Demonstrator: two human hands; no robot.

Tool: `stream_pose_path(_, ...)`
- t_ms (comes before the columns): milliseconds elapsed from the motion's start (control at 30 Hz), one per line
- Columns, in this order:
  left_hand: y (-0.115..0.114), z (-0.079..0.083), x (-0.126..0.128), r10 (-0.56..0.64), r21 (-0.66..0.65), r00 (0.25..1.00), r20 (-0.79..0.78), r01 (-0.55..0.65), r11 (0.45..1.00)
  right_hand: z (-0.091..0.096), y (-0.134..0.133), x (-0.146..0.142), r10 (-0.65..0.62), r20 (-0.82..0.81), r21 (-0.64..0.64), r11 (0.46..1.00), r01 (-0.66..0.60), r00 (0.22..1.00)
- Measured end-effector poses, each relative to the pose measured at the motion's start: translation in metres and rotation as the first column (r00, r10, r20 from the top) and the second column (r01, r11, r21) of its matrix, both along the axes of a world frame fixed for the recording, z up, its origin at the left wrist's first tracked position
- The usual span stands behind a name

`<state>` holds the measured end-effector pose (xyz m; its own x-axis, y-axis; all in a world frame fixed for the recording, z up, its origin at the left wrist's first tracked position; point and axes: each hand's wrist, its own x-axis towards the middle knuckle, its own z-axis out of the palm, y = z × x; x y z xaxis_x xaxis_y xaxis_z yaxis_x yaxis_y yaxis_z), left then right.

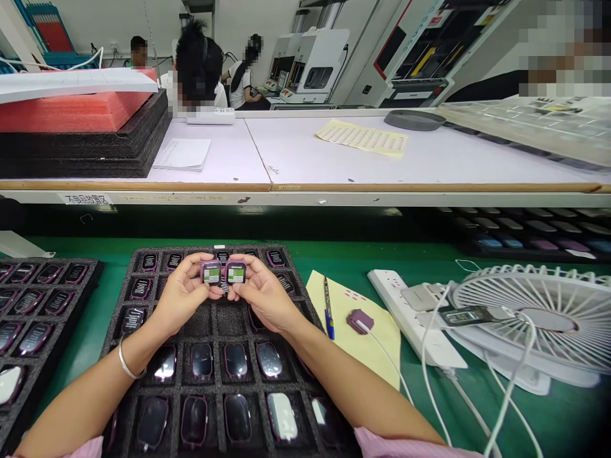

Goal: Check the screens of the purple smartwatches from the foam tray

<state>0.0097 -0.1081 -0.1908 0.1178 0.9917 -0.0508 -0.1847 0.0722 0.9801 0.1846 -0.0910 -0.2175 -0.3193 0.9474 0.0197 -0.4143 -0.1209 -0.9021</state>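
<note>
My left hand (188, 289) pinches a purple-framed smartwatch body (210, 273) with a lit green and white screen. Beside it, my right hand (260, 289) grips a second such smartwatch body (236, 273), its screen lit much the same. Both are held side by side, screens towards me, over a black foam tray (217, 369). More watch bodies sit in the tray's compartments, some with dark screens (237, 416), some showing white text (140, 288). Two compartments just below my hands hold nothing.
Another foam tray of watches (35, 302) lies at the left. On the right are yellow paper (317, 292), a pen (328, 308), a cabled purple device (360, 320), a power strip (415, 318) and a white fan (539, 324). A shelf (286, 152) crosses ahead; people sit beyond it.
</note>
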Motion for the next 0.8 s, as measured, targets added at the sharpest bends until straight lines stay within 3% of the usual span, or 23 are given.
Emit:
stream_pose_path(333, -0.0015, 0.003, -0.0008, 0.019, -0.088, 1.0, -0.001, -0.019, 0.996, -0.0023, 0.001, 0.0015, -0.009, -0.038, -0.091, 0.996, 0.006, 0.999)
stream_pose_path(800, -0.0026, 0.0041, -0.0008, -0.017, -0.07, 1.0, 0.01, 0.018, 0.997, -0.0033, -0.0011, 0.0008, -0.025, 0.037, -0.03, 0.999, 0.026, 0.999)
